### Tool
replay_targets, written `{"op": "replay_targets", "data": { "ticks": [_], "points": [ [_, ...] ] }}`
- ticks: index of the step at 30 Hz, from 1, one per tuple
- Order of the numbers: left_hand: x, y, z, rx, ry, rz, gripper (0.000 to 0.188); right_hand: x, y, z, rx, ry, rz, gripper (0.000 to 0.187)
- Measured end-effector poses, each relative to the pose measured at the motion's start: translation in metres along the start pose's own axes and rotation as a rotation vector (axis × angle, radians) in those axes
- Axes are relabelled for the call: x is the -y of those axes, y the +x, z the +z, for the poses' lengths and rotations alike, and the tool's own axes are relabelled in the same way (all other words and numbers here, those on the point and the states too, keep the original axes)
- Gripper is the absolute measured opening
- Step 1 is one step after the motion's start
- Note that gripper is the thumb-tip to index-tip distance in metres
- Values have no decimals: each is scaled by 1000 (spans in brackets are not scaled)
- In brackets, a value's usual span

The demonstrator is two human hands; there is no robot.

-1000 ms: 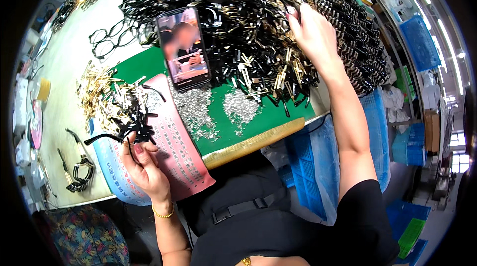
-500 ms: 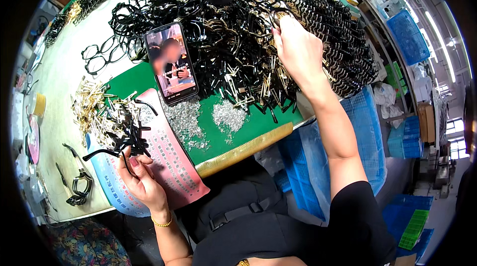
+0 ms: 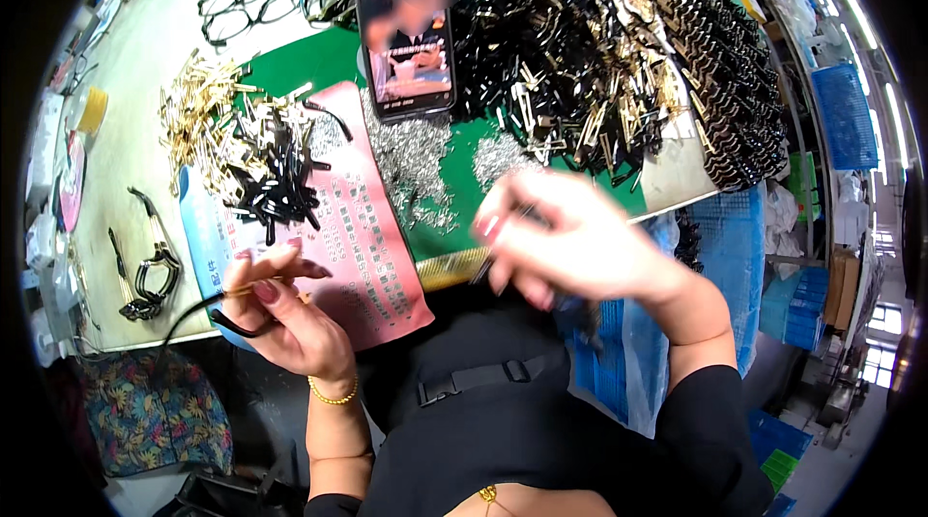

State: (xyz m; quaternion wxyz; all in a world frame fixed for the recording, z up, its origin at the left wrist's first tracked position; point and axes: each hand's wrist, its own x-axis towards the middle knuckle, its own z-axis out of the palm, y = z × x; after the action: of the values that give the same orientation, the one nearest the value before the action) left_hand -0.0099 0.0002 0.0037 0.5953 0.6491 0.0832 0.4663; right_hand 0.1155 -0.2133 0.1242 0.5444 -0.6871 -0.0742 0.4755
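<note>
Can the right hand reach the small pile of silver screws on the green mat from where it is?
Probably yes: the right hand hovers just beside the silver screws, with nothing between them.

eyewear assembly workshop, heaped black spectacle frames (image 3: 541,24), gold hinge parts (image 3: 208,121), blue crates (image 3: 841,116)

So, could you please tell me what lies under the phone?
The phone leans on the heap of black frames, its lower edge on the green mat. What lies directly beneath it is covered.
</note>
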Motion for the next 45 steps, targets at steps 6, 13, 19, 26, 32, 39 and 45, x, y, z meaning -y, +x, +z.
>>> {"op": "replay_targets", "data": {
  "ticks": [6, 13, 19, 26, 32, 39, 45],
  "points": [
    [0, -10, -6, 405, 350, -276, 25, -51, 7, 18, 121, -671, -202, 36],
    [9, 12, 7, 686, 337, -261, 22, -56, 3, 4, -232, -1345, -378, 40],
    [6, 27, 15, 945, 392, 23, 21, -65, 10, 0, -273, -1343, -374, 48],
    [9, 25, 23, 886, 406, -25, 30, -59, 10, -2, -248, -1333, -353, 52],
    [6, 17, 12, 273, 27, -428, 25, -66, 12, -3, -261, -1343, -390, 58],
    [16, 34, 8, 204, 21, -536, 17, -59, 15, 4, -252, -1474, -386, 66],
    [-1, 25, 5, 563, 200, -713, 14, -45, 12, 10, -24, -1141, -416, 67]
  ]
}}
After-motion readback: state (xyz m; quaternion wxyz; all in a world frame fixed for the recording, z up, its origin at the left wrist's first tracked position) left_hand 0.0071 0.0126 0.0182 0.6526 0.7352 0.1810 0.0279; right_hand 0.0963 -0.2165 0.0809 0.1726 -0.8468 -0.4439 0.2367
